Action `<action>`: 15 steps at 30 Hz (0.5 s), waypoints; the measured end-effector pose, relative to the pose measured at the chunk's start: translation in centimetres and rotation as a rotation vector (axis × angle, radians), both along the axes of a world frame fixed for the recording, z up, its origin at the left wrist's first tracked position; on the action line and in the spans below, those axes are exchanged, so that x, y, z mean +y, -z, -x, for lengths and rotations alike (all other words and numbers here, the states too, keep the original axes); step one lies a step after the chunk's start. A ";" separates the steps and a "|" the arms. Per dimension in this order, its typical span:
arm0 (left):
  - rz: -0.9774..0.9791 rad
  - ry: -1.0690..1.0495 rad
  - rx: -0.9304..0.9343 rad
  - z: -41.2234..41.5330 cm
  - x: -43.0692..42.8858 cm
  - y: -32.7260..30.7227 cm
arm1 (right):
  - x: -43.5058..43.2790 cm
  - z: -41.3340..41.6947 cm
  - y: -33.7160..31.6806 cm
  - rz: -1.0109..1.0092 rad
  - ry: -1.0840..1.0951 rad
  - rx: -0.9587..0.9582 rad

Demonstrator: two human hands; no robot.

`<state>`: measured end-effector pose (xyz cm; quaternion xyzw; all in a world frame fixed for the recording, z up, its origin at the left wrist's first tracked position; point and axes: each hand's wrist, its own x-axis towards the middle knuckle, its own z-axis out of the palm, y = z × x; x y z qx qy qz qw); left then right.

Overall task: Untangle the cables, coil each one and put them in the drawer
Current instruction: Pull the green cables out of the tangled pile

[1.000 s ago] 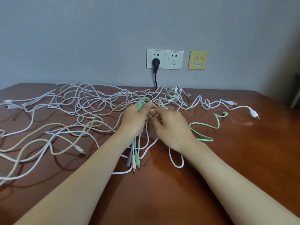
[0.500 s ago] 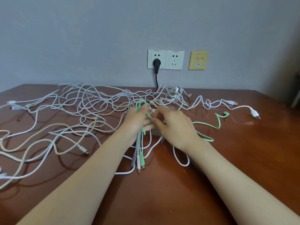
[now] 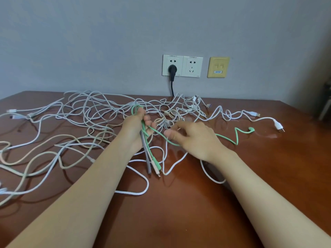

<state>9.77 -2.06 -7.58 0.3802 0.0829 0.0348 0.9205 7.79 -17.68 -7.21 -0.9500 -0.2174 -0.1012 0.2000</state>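
A person's two bare hands work at a tangle of cables (image 3: pixel 100 119) spread across a brown wooden table (image 3: pixel 188 208), seen from a head-worn camera. The left hand (image 3: pixel 136 133) is closed around a green cable (image 3: pixel 236 136), whose loop rises above the fist at the far side while three connector ends, grey, pinkish and green (image 3: pixel 155 166), hang below the palm toward the near edge of the table. From the left fist the green cable runs right to the right hand (image 3: pixel 195 138), where thumb and forefinger are pinched together with the strand passing beneath them; whether they actually clamp it cannot be told. Beyond the right hand the green cable continues to the right, zigzags once and ends in a small curl lying flat on the table, well apart from both hands.

The mass of white and beige cables lies mostly to the left of and behind the hands, reaching the far edge of the table and the left edge of view. More white loops lie under and between the wrists. On the far right a white cable ends in a two-pin plug (image 3: pixel 278 125), near the green curl. On the grey wall behind, a black plug (image 3: pixel 172 69) sits in the left of two white sockets (image 3: pixel 191 66), its cord dropping behind the table, and a yellow wall plate (image 3: pixel 218 67) is just beside them on the right.
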 end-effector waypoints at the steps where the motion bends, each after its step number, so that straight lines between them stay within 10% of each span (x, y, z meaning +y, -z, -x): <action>1: 0.002 0.010 -0.005 0.0 -0.1 -0.1 | 0.2 0.2 0.0 0.048 -0.027 0.036; 15: -0.377 0.003 -0.043 0.6 -0.4 -0.3 | 1.4 -0.2 1.0 0.114 -0.284 -0.537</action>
